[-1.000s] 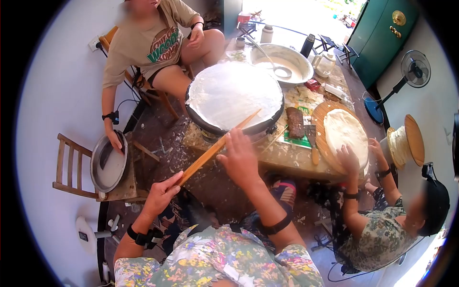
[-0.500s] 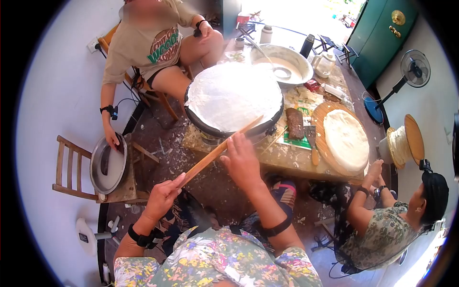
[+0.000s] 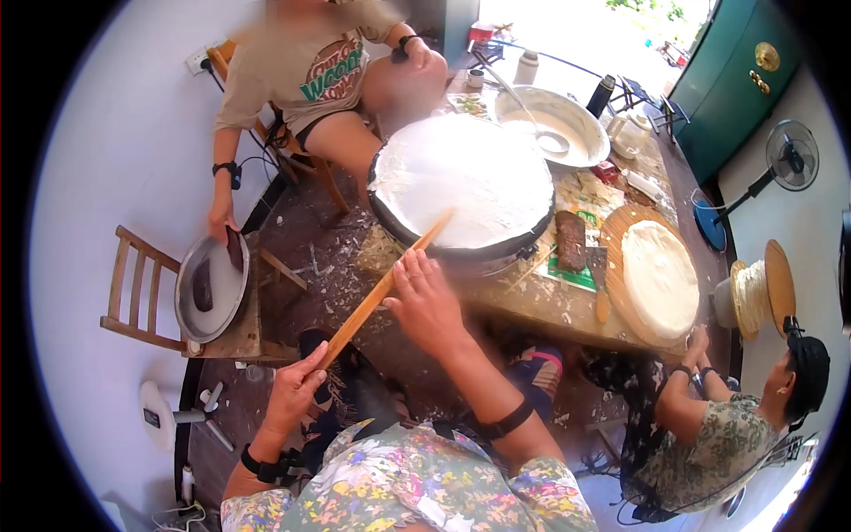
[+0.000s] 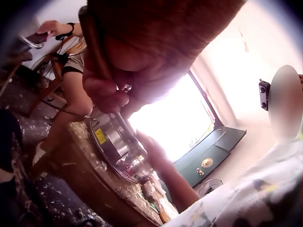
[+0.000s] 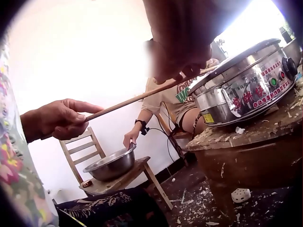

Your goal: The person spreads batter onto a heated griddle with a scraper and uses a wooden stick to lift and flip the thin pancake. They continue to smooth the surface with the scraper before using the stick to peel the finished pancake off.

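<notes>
My left hand [image 3: 297, 386] grips the lower end of a flat wooden stick [image 3: 359, 315]; the left wrist view shows that hand [image 4: 142, 47] large and dark around it. My right hand [image 3: 430, 301] rests on the stick higher up, fingers extended over it and thumb out to the side; in the right wrist view this hand [image 5: 184, 38] is mostly in shadow. The stick's tip lies over the near part of a white layer [image 3: 470, 177] covering a round griddle, whose metal side [image 5: 218, 100] shows below its dark rim.
A batter basin [image 3: 589, 142] with a ladle stands behind the griddle. Right of it are a brown block [image 3: 570, 239], a scraper and dough [image 3: 660, 279] on a round board. At left, a seated person holds a dark piece at a metal bowl [image 3: 183, 306]. Another person sits at right.
The stick's tip has moved left over the white layer, with both my hands. The left person has raised a dark piece at the bowl's edge. The right person's hands have left the dough.
</notes>
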`<state>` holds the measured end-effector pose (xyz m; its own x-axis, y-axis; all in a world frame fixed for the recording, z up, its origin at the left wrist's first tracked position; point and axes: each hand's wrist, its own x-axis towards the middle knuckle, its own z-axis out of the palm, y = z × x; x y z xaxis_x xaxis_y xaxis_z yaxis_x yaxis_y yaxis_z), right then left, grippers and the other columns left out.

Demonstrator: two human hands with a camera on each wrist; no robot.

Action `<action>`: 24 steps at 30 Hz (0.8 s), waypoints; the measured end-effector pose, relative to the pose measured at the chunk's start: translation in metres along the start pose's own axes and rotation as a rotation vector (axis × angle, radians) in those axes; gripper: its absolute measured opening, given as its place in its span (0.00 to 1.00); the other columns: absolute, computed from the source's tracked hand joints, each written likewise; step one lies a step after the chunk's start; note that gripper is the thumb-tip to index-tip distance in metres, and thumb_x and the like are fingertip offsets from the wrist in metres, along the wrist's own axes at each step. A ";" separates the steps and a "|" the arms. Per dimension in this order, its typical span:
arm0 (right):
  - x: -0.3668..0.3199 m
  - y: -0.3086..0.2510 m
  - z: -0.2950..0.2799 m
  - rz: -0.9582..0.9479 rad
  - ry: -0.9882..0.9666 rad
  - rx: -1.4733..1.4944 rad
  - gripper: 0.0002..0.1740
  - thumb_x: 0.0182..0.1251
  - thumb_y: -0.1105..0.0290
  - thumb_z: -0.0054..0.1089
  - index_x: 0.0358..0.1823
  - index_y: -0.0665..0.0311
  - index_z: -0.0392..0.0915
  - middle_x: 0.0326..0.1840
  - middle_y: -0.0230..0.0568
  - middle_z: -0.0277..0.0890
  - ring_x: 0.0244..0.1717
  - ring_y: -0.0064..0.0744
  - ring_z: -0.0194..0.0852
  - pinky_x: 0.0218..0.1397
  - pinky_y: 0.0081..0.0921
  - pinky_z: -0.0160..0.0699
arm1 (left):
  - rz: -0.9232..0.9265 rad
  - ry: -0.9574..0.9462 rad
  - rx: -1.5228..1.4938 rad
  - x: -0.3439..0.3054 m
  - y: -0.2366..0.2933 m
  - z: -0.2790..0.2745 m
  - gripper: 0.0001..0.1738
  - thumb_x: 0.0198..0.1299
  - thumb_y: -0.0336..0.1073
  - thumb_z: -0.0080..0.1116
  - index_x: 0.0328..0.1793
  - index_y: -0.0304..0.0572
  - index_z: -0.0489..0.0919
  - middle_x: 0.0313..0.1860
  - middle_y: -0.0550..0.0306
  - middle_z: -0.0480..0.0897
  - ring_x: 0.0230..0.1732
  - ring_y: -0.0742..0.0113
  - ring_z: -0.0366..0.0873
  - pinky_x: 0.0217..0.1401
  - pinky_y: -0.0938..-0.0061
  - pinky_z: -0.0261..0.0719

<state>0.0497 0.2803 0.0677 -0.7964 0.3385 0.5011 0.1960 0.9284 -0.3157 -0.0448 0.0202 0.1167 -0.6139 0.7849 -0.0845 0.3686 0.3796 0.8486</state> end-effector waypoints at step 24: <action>0.087 -0.006 0.047 -0.132 -0.224 0.000 0.34 0.75 0.49 0.46 0.69 0.69 0.66 0.76 0.54 0.58 0.80 0.48 0.47 0.81 0.40 0.43 | -0.407 -0.109 -0.417 0.038 -0.010 -0.056 0.29 0.69 0.34 0.52 0.77 0.44 0.65 0.18 0.69 0.66 0.12 0.82 0.59 0.14 0.87 0.59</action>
<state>-0.0478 0.2973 0.0753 -0.9219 0.1718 0.3471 0.0817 0.9624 -0.2592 -0.1109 0.0189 0.1338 -0.5653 0.6702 -0.4809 -0.2009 0.4535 0.8683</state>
